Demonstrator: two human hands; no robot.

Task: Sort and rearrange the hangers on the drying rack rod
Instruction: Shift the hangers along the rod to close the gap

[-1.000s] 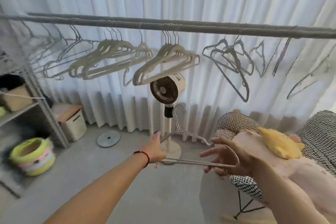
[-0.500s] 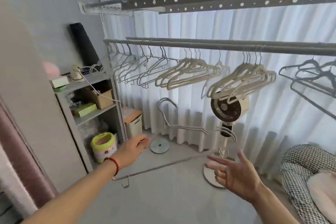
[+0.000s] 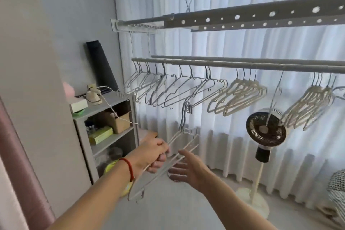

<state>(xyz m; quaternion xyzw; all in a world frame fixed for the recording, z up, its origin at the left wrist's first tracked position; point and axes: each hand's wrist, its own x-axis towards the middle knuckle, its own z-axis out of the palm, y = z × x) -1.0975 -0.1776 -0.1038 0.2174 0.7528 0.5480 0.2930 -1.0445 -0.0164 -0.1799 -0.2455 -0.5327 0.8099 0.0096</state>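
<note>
While I stand below the drying rack rod (image 3: 242, 64), my left hand (image 3: 152, 155) grips a loose bundle of thin grey wire hangers (image 3: 179, 145), fingers curled round their lower bars; the hooks point up, clear of the rod. My right hand (image 3: 188, 170) is open, fingers straight, just beside the bundle's bars; I cannot tell whether it touches them.

On the rod, left to right: a row of grey wire hangers (image 3: 168, 89); a cluster of cream hangers (image 3: 240, 97); one lone thin hanger (image 3: 274, 99); a second cream cluster (image 3: 309, 106).

Also present: a standing fan (image 3: 266, 132) on the floor at right, a grey shelf unit (image 3: 104, 117) at left, white curtains (image 3: 242, 43) behind.
</note>
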